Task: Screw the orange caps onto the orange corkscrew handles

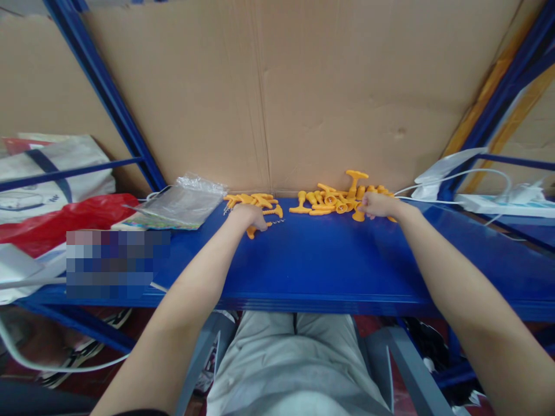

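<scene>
Brown cardboard stands behind the left hand and right hand; a blue tabletop lies beneath both. A clear plastic bag rests left of the left hand. A heap of yellow pieces spreads left of and behind the right hand, whose bent fingers touch it; their grip cannot be told. Yellow corkscrews lie just beyond the left hand, its fingers nearly closed on a single corkscrew.

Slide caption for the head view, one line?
Left hand at yellow corkscrews, right hand at piled yellow pieces, blue table below.
</scene>
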`<action>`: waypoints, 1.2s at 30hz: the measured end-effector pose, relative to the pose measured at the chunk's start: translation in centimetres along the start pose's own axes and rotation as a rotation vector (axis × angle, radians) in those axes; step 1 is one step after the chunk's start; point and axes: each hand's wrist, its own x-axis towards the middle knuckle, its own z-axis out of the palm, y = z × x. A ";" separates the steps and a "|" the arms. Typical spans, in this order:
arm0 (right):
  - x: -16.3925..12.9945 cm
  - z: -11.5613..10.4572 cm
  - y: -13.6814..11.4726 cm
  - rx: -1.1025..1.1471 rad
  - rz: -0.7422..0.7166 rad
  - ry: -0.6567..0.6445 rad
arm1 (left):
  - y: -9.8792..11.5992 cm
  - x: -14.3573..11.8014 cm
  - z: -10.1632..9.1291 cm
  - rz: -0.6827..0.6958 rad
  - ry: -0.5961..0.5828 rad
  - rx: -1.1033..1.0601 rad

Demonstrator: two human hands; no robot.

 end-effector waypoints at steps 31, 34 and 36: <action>0.0 1.1 -0.3 0.252 -0.228 -0.044 | 3.4 -1.0 0.7 0.164 0.119 -0.235; -0.3 1.2 -1.0 0.255 -0.276 -0.022 | 3.4 -0.6 0.9 0.201 0.236 -0.208; -0.3 1.4 -1.4 0.258 -0.304 0.012 | 3.3 -0.4 1.0 0.207 0.285 -0.186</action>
